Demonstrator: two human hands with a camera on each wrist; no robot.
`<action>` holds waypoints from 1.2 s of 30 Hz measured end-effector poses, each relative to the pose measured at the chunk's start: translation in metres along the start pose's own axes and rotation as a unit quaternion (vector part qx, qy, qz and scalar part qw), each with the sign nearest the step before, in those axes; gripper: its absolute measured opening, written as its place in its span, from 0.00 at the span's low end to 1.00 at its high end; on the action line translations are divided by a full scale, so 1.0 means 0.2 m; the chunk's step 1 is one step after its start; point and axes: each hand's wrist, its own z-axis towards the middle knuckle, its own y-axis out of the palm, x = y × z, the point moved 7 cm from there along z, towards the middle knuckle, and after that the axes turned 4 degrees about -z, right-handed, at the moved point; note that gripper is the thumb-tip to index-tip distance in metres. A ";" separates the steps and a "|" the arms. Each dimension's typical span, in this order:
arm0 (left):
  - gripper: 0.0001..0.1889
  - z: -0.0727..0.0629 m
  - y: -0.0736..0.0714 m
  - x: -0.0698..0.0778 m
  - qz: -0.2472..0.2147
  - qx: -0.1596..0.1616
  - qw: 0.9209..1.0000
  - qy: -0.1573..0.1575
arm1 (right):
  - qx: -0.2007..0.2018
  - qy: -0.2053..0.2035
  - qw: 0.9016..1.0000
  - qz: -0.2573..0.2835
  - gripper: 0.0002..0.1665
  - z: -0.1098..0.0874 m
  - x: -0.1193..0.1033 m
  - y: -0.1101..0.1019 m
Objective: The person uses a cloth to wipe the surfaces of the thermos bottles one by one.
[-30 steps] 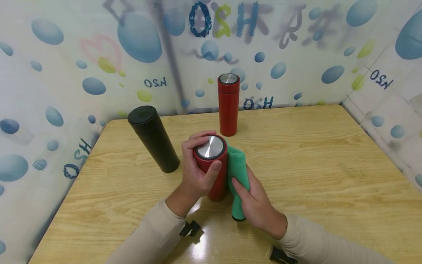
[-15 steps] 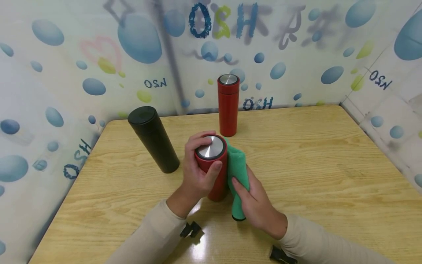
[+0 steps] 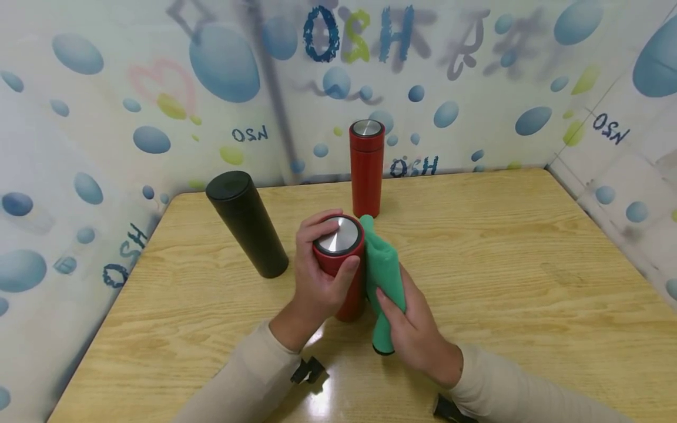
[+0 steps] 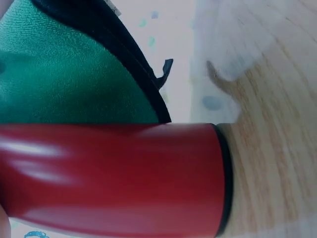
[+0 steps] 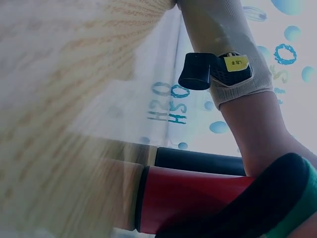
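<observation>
Near the middle of the table stands a red thermos bottle with a silver-topped lid. My left hand grips it around the upper part, thumb in front and a fingertip on the lid. On the bottle's right side, my right hand holds a folded green cloth against or very close to it. In the left wrist view the cloth, edged in black, lies along the bottle's side. The right wrist view shows the lower bottle standing on the table, partly covered by the cloth's dark edge.
A black thermos bottle stands to the left of my left hand. Another red thermos bottle stands behind, near the back edge of the wooden table. A patterned wall rises behind and at both sides.
My right hand and the green cloth have shifted slightly to the right, and the cloth's top has changed shape. The left hand keeps its grip; the bottle stays in place.
</observation>
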 end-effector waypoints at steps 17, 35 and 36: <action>0.31 -0.01 -0.01 0.01 0.081 0.038 0.996 -0.005 | -0.015 0.022 1.000 -0.014 0.35 0.01 0.02 0.02; 0.28 -0.02 -0.01 0.01 0.061 -0.003 0.998 0.016 | 0.013 -0.072 0.997 -0.003 0.42 0.00 -0.05 -0.01; 0.29 -0.02 -0.01 0.01 0.065 -0.002 0.998 0.017 | 0.014 -0.074 0.997 -0.003 0.42 0.00 -0.05 -0.01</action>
